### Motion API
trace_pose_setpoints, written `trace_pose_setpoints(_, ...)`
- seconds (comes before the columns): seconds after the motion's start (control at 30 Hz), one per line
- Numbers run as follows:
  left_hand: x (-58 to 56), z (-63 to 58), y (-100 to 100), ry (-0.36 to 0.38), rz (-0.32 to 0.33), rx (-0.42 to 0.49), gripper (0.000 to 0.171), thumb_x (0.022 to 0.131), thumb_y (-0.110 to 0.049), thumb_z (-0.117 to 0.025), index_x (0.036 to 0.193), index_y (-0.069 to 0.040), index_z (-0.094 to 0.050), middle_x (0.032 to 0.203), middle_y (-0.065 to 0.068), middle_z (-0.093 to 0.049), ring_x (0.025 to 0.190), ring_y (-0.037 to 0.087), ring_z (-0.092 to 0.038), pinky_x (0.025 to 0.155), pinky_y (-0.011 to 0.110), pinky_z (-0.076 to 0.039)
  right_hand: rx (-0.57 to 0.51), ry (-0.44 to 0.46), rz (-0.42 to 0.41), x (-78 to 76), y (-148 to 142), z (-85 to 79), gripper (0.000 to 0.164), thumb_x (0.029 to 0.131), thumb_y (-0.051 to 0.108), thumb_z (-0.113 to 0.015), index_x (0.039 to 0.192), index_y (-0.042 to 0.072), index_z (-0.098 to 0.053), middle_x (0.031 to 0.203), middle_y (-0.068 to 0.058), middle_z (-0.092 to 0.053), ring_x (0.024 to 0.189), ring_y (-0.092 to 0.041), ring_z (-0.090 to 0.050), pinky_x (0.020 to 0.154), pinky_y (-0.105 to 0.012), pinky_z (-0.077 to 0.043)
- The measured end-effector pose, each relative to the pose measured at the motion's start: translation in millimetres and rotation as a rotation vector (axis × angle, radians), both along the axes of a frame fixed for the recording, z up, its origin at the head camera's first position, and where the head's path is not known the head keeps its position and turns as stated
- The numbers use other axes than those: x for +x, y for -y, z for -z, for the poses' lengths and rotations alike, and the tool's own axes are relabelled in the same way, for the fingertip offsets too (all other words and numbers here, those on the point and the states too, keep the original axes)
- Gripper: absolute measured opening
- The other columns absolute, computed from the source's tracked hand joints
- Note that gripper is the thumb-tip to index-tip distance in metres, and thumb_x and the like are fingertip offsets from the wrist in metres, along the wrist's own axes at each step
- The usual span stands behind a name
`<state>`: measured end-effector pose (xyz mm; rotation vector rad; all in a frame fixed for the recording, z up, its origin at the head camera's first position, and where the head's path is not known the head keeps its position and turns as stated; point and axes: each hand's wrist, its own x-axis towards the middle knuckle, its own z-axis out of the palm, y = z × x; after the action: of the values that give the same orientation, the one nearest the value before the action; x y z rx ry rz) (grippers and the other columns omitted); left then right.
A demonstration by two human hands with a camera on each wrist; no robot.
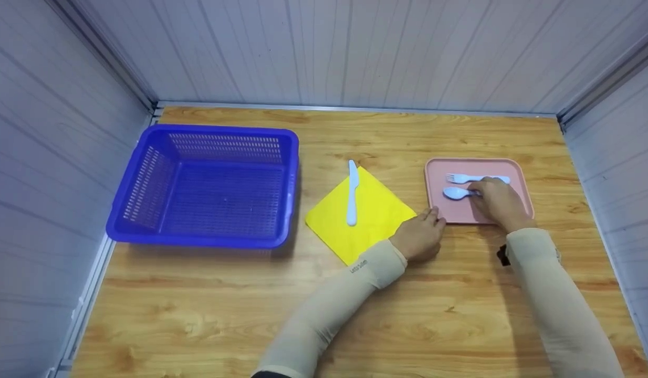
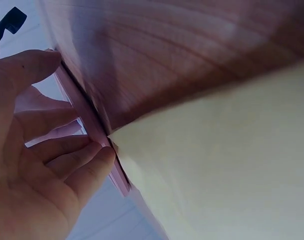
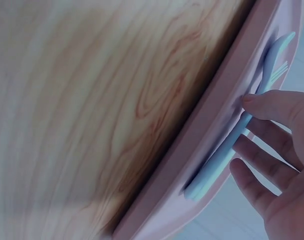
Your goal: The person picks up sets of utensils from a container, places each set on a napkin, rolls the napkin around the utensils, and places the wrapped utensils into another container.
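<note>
Two hands at a pink tray (image 1: 473, 159), seen from the head. Right hand (image 1: 498, 203) in a pinch on a pale spoon (image 1: 455, 193), thumb and fingers at the handle. Lies within the tray, just below a matching fork (image 1: 463, 178), bowl to the left. Looks light and stiff, probably plastic; likely slippery, hardly fragile. Best taken mid-handle, clear of the bowl. Left hand (image 1: 421, 236) at the tray's near left corner, fingers fairly straight, in touch without a grip. Farther left, a pale knife (image 1: 352, 195) across a yellow napkin (image 1: 374, 218), then a blue perforated basket (image 1: 198, 241). Underneath, a wood-grain desk (image 1: 439, 320), smooth by the look. Pale ribbed wall panels (image 1: 324, 52) behind and at both sides.

Left wrist: thumb and fingertips against the tray rim. Seems rigid, good for steadying. Napkin corner just beside; contact hard to judge.

Right wrist: thumb on one side of the spoon handle, fingertips on the other, handle end bare below. Slim, so might twist in a loose pinch. Swirling desk grain alongside, dark shadow under the rim.
</note>
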<state>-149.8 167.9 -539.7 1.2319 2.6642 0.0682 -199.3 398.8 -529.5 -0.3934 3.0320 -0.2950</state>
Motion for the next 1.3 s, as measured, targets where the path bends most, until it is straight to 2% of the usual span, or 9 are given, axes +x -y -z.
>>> trace_pose_setpoints(0.13,-1.8,0.0,4.2,0.01,-0.011,0.01,0.056,0.102,-0.033,-0.048,0.152,-0.008,-0.041,0.158,0.014,-0.034,0.145,0.025,-0.032,0.115,0.027,-0.026,0.025,-0.022,0.009,-2.1,7.4,-4.9,0.018,0.093,0.002,-0.067,0.109,-0.002,-0.072,0.099,-0.025,-0.066,0.092,-0.045,-0.063,0.085,-0.058,-0.05)
trace_pose_setpoints(0.3,-2.1,-0.3,16.8,-0.067,-0.01,0.066,0.056,0.101,-0.031,-0.049,0.151,-0.007,-0.042,0.156,0.017,-0.037,0.143,0.028,-0.036,0.115,0.029,-0.028,-0.007,-0.063,0.028,-3.3,24.7,-17.8,0.02,0.092,0.005,-0.069,0.111,-0.001,-0.071,0.093,-0.022,-0.064,0.083,-0.043,-0.064,0.074,-0.057,-0.052)
trace_pose_setpoints(0.4,-1.4,-4.0,27.9,-0.095,-0.026,0.097,0.054,0.101,-0.032,-0.051,0.148,-0.005,-0.046,0.153,0.018,-0.04,0.141,0.029,-0.038,0.116,0.03,-0.027,-0.076,-0.09,0.028,-3.9,39.9,-28.1,0.018,0.091,0.005,-0.07,0.107,-0.002,-0.07,0.09,-0.021,-0.064,0.079,-0.039,-0.064,0.069,-0.055,-0.053)
trace_pose_setpoints(0.5,1.0,-9.7,43.5,-0.107,-0.063,0.106,0.052,0.101,-0.034,-0.054,0.144,-0.007,-0.051,0.151,0.017,-0.044,0.14,0.03,-0.04,0.115,0.033,-0.03,-0.164,-0.103,0.036,-5.7,59.0,-38.2,0.016,0.091,0.006,-0.07,0.104,-0.004,-0.07,0.091,-0.023,-0.066,0.081,-0.038,-0.066,0.069,-0.054,-0.055)
trace_pose_setpoints(0.7,13.1,-16.9,88.3,-0.118,-0.191,0.085,0.045,0.098,-0.034,-0.06,0.137,-0.011,-0.059,0.149,0.015,-0.047,0.137,0.031,-0.044,0.107,0.04,-0.043,-0.346,-0.066,0.081,-10.6,105.2,-48.7,0.019,0.092,0.008,-0.069,0.104,-0.006,-0.071,0.1,-0.024,-0.071,0.088,-0.038,-0.07,0.074,-0.052,-0.058)
trace_pose_setpoints(0.87,28.5,-14.6,126.0,-0.154,-0.28,0.121,0.041,0.094,-0.033,-0.067,0.129,-0.01,-0.063,0.14,0.017,-0.053,0.126,0.033,-0.052,0.095,0.042,-0.052,-0.43,-0.059,0.149,-13.0,140.1,-46.3,0.023,0.089,0.011,-0.067,0.105,-0.005,-0.073,0.096,-0.02,-0.072,0.083,-0.031,-0.07,0.072,-0.045,-0.058)
trace_pose_setpoints(1.03,43.5,-7.0,158.5,-0.236,-0.353,0.2,0.037,0.089,-0.027,-0.073,0.118,-0.006,-0.066,0.12,0.017,-0.059,0.107,0.032,-0.059,0.08,0.039,-0.056,-0.484,0.018,0.227,-12.7,169.9,-35.3,0.026,0.09,0.017,-0.067,0.105,-0.003,-0.073,0.092,-0.015,-0.071,0.075,-0.023,-0.065,0.065,-0.036,-0.055)
trace_pose_setpoints(1.13,48.9,-1.1,171.2,-0.271,-0.385,0.233,0.036,0.086,-0.024,-0.075,0.114,-0.004,-0.066,0.11,0.017,-0.06,0.098,0.031,-0.06,0.07,0.037,-0.057,-0.484,0.063,0.25,-13.5,183.9,-26.6,0.027,0.09,0.02,-0.068,0.105,-0.002,-0.072,0.093,-0.014,-0.072,0.075,-0.022,-0.065,0.065,-0.034,-0.055)
trace_pose_setpoints(1.3,53.5,6.4,181.3,-0.247,-0.433,0.232,0.032,0.083,-0.022,-0.076,0.106,-0.003,-0.066,0.104,0.016,-0.058,0.091,0.03,-0.058,0.061,0.035,-0.055,-0.51,0.163,0.301,-16.6,207.8,-11.6,0.025,0.091,0.021,-0.069,0.104,0.0,-0.071,0.092,-0.013,-0.069,0.073,-0.02,-0.064,0.064,-0.032,-0.054)
